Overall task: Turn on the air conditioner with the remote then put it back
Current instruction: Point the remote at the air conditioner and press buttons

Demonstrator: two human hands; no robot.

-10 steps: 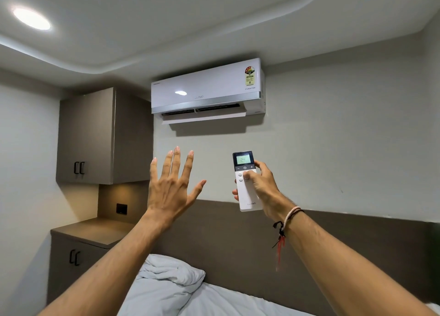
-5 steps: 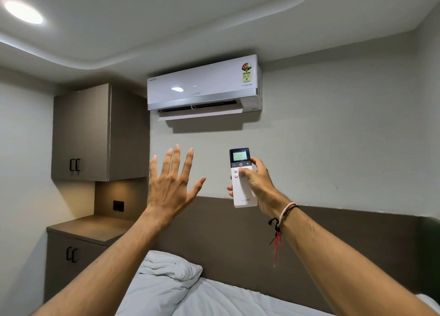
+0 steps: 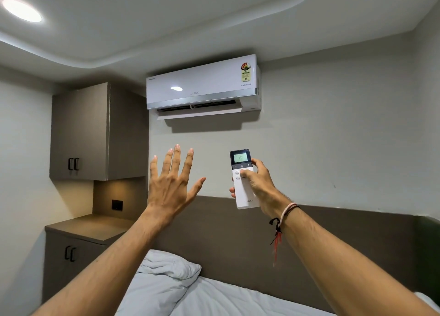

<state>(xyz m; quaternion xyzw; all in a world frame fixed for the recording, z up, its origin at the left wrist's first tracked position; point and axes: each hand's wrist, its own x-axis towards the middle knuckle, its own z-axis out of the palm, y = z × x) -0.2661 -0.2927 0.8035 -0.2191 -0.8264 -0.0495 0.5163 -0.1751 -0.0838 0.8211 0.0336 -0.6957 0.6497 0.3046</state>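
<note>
The right hand (image 3: 258,184) holds the remote (image 3: 243,178) upright in front of the wall, below and a little to the right of the air conditioner (image 3: 202,87), which is mounted high on the wall just under the ceiling. The fingers (image 3: 258,164) wrap around the remote's right edge and back, and the thumb lies across its front on the buttons just under the lit screen, which shows digits too small to read with certainty. The air conditioner's lower flap hangs open beneath a dark slot. The left hand (image 3: 170,187) is raised beside the remote, not touching it, with the palm facing the wall, the fingers spread wide and nothing in its grasp. A thread bracelet (image 3: 284,214) with a red tassel circles the right wrist. To the left, a brown wall cabinet (image 3: 95,132) hangs above a lower cabinet with a bare tabletop (image 3: 88,227). Below the arms lies a bed (image 3: 214,299) with a white pillow (image 3: 162,280) against a dark headboard (image 3: 228,242). A round ceiling light (image 3: 22,10) glows at the upper left.
</note>
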